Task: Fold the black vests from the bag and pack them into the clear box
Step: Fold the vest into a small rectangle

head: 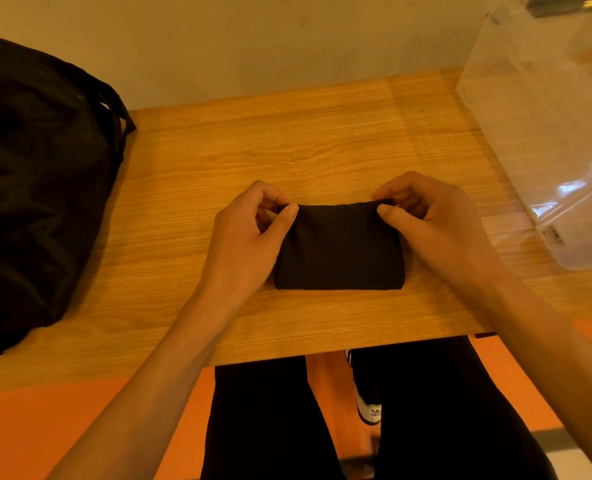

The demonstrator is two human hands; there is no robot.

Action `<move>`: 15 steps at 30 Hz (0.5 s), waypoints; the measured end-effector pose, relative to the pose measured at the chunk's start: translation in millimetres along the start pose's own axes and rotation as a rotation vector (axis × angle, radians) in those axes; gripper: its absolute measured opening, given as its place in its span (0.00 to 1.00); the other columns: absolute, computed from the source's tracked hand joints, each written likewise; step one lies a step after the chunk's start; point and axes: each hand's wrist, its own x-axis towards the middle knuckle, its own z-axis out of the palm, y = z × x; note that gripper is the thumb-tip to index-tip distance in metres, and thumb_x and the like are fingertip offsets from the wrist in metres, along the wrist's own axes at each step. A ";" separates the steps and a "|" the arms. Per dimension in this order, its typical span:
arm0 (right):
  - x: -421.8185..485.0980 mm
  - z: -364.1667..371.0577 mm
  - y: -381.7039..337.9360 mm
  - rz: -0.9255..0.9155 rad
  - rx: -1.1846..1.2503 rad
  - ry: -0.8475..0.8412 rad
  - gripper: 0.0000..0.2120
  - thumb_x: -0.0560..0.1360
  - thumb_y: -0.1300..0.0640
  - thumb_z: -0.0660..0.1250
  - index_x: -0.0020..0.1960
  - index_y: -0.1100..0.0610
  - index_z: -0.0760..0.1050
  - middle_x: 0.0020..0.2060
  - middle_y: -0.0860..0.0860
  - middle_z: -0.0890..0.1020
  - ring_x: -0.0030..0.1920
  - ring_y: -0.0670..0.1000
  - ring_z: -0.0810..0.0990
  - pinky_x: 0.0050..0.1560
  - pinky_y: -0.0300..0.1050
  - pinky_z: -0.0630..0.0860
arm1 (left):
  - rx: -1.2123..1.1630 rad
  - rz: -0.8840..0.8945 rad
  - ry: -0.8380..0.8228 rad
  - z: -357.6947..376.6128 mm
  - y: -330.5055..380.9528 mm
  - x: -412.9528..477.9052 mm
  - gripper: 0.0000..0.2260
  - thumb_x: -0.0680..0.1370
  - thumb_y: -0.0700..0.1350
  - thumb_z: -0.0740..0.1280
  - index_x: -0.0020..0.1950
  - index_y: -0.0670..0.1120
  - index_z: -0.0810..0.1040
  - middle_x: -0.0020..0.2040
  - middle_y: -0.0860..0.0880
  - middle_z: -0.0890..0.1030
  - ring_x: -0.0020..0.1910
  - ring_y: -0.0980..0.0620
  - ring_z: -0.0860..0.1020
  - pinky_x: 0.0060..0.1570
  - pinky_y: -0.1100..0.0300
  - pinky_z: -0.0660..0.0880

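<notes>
Both forearms reach forward over the worktop (322,143). The left hand (249,237) and right hand (433,226) each pinch a far corner of one folded black vest (339,247) (thumb against forefinger), mid-worktop. One black bag (34,168) lies left, one clear box (547,133) right.

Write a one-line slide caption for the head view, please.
The left hand and right hand pinch the far corners of a folded vest on the table, between bag and box.

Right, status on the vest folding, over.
Left hand, right hand pinching far corners of folded vest. It lies on table. Clear box at right, nothing in the way.
</notes>
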 end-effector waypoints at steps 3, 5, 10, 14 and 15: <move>0.2 1.6 -1.4 -0.008 -0.010 -0.007 0.06 0.78 0.58 0.70 0.53 0.50 0.83 0.42 0.41 0.82 0.41 0.41 0.79 0.41 0.31 0.73 | 0.002 0.009 0.010 -0.5 0.5 -1.6 0.04 0.80 0.45 0.71 0.49 0.54 0.79 0.43 0.58 0.80 0.39 0.62 0.76 0.40 0.69 0.71; -2.1 1.7 -2.4 -0.032 0.004 0.025 0.07 0.78 0.60 0.71 0.53 0.51 0.83 0.39 0.39 0.79 0.38 0.39 0.76 0.39 0.30 0.71 | 0.050 0.034 0.018 -3.0 0.8 -3.4 0.03 0.79 0.46 0.71 0.50 0.54 0.79 0.48 0.58 0.79 0.45 0.60 0.77 0.45 0.65 0.72; -4.0 3.1 -2.2 -0.028 -0.002 0.038 0.06 0.78 0.59 0.71 0.54 0.51 0.82 0.43 0.43 0.82 0.41 0.43 0.79 0.40 0.32 0.74 | 0.446 0.363 -0.137 -6.2 19.6 -13.8 0.21 0.83 0.58 0.59 0.70 0.50 0.76 0.70 0.53 0.73 0.71 0.54 0.68 0.71 0.58 0.63; 1.4 5.5 -1.1 0.011 -0.027 0.040 0.06 0.79 0.59 0.70 0.53 0.49 0.81 0.43 0.43 0.83 0.45 0.44 0.81 0.44 0.35 0.75 | 0.781 0.383 -0.373 13.3 19.2 -20.2 0.35 0.83 0.67 0.43 0.84 0.48 0.51 0.84 0.49 0.51 0.82 0.54 0.45 0.78 0.58 0.39; 1.3 6.0 -1.3 0.008 -0.050 0.038 0.06 0.79 0.58 0.70 0.52 0.49 0.81 0.43 0.43 0.83 0.46 0.44 0.81 0.45 0.35 0.75 | 0.801 0.378 -0.366 16.0 14.8 -21.2 0.35 0.82 0.67 0.43 0.84 0.47 0.48 0.84 0.49 0.49 0.82 0.54 0.42 0.79 0.57 0.38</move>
